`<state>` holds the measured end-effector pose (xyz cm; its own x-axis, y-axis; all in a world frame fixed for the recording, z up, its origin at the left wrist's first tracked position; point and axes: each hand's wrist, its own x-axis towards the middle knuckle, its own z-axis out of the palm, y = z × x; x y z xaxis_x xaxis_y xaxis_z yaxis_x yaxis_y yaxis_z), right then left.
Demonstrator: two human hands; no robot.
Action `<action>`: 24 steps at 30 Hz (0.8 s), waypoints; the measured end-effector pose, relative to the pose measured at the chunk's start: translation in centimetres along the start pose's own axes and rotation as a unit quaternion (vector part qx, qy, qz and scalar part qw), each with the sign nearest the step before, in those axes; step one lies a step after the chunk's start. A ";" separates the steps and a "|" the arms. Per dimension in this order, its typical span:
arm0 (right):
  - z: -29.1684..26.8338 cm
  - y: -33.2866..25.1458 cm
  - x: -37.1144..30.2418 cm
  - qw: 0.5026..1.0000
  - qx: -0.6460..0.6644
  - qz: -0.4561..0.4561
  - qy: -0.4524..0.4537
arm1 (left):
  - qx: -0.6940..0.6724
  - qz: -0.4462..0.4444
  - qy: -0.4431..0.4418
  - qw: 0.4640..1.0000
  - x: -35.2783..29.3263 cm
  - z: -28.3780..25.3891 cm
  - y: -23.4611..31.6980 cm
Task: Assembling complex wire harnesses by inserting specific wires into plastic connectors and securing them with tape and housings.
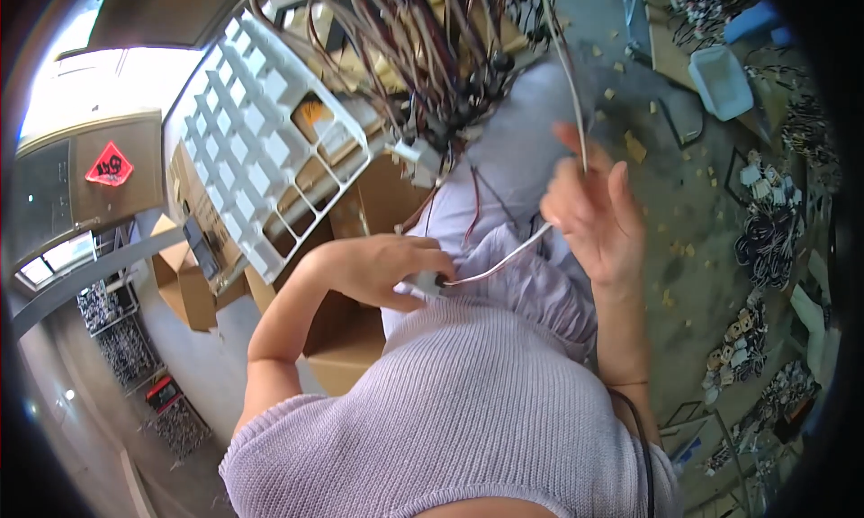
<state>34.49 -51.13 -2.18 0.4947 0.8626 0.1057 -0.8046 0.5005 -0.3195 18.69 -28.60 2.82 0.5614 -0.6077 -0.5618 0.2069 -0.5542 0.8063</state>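
Note:
A thin white cable (506,261) runs from my left hand, across my lap, to my right hand. My left hand (382,268), low in front of my body, is closed on the cable's end piece. A dark bit and a pale bit of that piece show at the fingertips; the rest is hidden. On the right, my right hand (594,214) is raised, its curled fingers around the cable and its thumb apart. Its fingers are slightly blurred. From there the cable goes on upward. Past my knees hangs a thick bunch of brown and grey cables (432,68) with dark ends.
At left a white plastic grid rack (243,140) leans over cardboard boxes (184,284). A white tub (723,83) stands at the far right. Bundles of cables (769,239) lie along the right side. Yellowish scraps (635,146) dot the floor. Crates of small parts (128,349) stand far left.

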 end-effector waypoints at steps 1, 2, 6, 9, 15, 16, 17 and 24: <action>0.4 -0.8 -0.1 0.986 -0.156 -0.048 0.019 | -0.009 0.036 0.073 0.997 -0.5 0.7 -1.1; 1.3 -1.0 -0.9 0.946 -0.307 -0.099 0.041 | -0.018 0.074 0.144 0.987 -0.9 1.1 -2.0; 7.3 1.9 -1.5 0.705 -0.675 -0.116 -0.186 | -0.339 0.220 0.414 0.816 0.2 -0.3 2.1; 8.7 5.3 -1.8 0.651 -0.706 -0.037 -0.277 | -0.260 0.387 0.386 0.796 1.8 -1.8 4.7; 3.4 1.2 2.7 0.815 -0.493 -0.291 -0.084 | -0.424 0.344 0.471 0.693 -4.4 2.7 5.4; 4.1 -1.2 5.9 0.747 -0.572 -0.334 0.054 | -0.393 0.410 0.469 0.676 -6.4 2.6 5.0; 4.2 -2.1 9.7 0.655 -0.640 -0.373 0.149 | -0.359 0.474 0.466 0.656 -8.9 2.7 5.2; -7.0 -6.6 17.3 0.639 -0.686 -0.318 0.143 | -0.206 0.282 0.736 0.580 -12.6 3.4 2.1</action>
<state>50.66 -39.98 -4.82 0.7756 0.3703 0.5112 0.5368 0.0392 -0.8428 9.31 -24.10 10.93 0.6452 0.6865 0.3353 -0.3384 -0.1367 0.9310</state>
